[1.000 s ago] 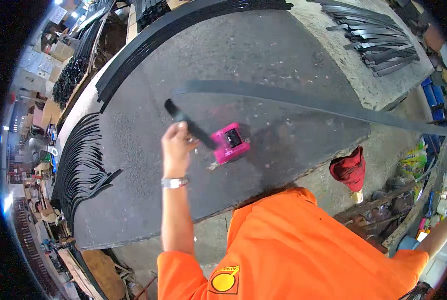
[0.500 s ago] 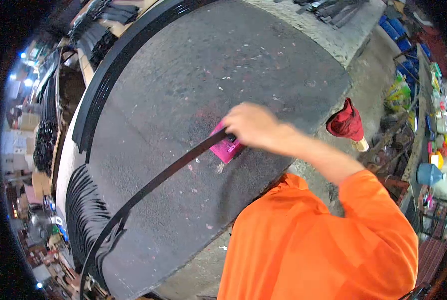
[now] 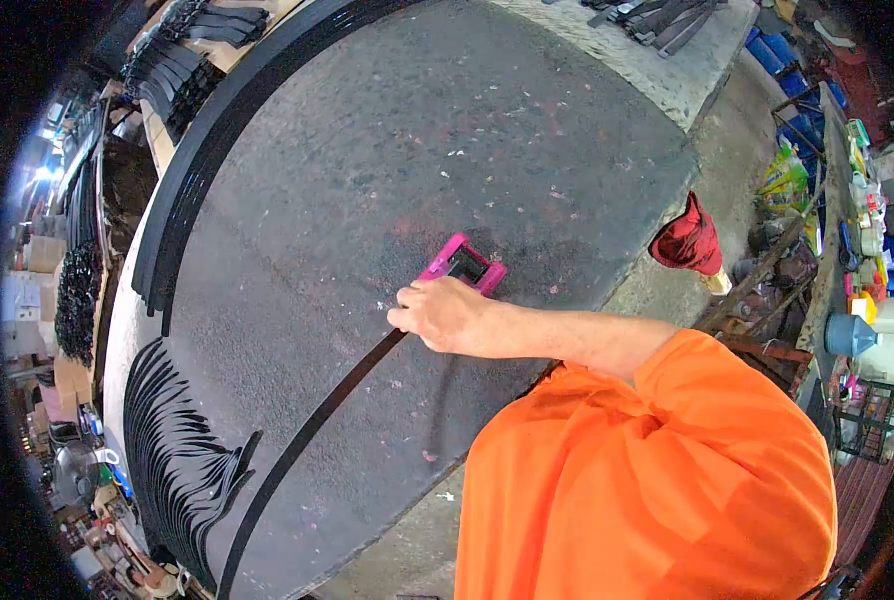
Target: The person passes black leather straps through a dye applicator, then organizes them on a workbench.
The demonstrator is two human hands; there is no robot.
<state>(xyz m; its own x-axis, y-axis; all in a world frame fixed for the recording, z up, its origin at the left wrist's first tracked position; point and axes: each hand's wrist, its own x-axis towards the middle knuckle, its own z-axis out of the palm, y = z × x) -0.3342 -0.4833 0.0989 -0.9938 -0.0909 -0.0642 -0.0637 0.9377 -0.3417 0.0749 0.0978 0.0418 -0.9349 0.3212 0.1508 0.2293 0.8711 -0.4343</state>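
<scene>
My right hand [image 3: 445,316] reaches across the dark worktop [image 3: 527,130] with its fingers closed around the near end of a long, flat black strip [image 3: 312,430]. From my hand the strip curves down to the lower left and leaves the view at the bottom edge. Right beside my knuckles is a pink-framed tool [image 3: 494,277] with a dark middle, partly covered by my hand. My left hand is out of view.
Fanned black strips [image 3: 172,440] line the worktop's left edge, with a long bundle of strips [image 3: 192,200] curving above them. A dark red cloth [image 3: 689,240] sits beyond the right edge. Cluttered shelving holds a blue-grey container [image 3: 849,335] at far right.
My right hand has moved down and left, from over the pink tool to beside it. More of the pink frame shows, and the strip's far part has shifted right.
</scene>
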